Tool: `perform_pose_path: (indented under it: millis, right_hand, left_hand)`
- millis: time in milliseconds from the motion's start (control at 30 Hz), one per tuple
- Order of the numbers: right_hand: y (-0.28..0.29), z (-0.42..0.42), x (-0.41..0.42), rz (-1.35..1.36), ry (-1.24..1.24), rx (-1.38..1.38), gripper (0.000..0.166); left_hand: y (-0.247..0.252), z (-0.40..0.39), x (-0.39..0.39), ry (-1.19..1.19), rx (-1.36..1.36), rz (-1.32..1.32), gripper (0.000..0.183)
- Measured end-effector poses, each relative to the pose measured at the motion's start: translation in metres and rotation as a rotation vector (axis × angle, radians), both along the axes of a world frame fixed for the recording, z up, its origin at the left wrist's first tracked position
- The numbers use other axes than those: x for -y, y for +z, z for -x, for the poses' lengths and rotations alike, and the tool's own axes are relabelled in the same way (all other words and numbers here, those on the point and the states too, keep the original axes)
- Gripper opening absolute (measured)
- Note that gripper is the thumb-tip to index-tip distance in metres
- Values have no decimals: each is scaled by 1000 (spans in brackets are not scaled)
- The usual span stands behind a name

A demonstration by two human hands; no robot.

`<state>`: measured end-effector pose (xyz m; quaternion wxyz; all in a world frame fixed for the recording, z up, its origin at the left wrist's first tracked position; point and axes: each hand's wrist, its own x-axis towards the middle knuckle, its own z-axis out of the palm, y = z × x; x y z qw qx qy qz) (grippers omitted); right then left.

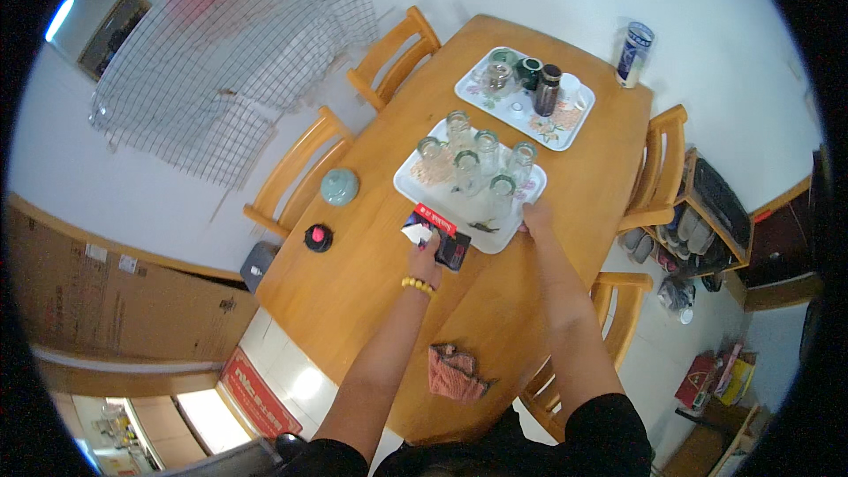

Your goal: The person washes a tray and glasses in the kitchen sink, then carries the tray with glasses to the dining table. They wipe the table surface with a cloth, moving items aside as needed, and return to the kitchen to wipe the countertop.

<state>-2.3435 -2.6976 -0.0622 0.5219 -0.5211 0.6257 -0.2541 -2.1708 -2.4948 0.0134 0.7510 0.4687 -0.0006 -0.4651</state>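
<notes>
A white floral tray (453, 207) sits on the wooden table before me, bearing several clear glass bottles (468, 172), all upright. My right hand (538, 217) grips the tray's near right edge, fingers partly under the rim. At the tray's near left edge, my left hand (426, 258) has its fingers on a black and red SanDisk package (452, 250). A small white patch shows by those fingertips; whether it is part of the package is unclear. Closer to my body lies a crumpled pinkish cloth (454, 372).
Farther back, a second floral tray (482, 105) holds jars, a dark bottle and a white mug. A tall canister (635, 56) stands at the far corner. On the left are a pale green lidded jar (339, 187) and a black round item (318, 238). Wooden chairs (298, 172) flank the table (371, 265).
</notes>
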Motion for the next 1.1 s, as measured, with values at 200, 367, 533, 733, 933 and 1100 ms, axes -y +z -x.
perform_pose_path:
  millis: [200,367,533,733,933,1100]
  right_hand:
    - [18,-5,-51,339,2,-245,22]
    - [86,-2,-230,663,224,-235,25]
    - [80,22,-392,913,799,-336,33]
    - [75,-28,-341,494,663,-852,47]
    - [49,-139,-341,631,672,-1006,37]
    - [-1,-227,-451,936,974,-611,33]
  left_hand:
    - [25,8,-146,130,28,-30,26]
    - [37,22,-278,249,-29,-89,26]
    - [46,25,-348,232,-109,-129,24]
    - [46,13,-441,206,-181,-72,24]
    - [45,-12,-575,171,94,-278,14]
    - [65,-38,-637,238,-106,-192,24]
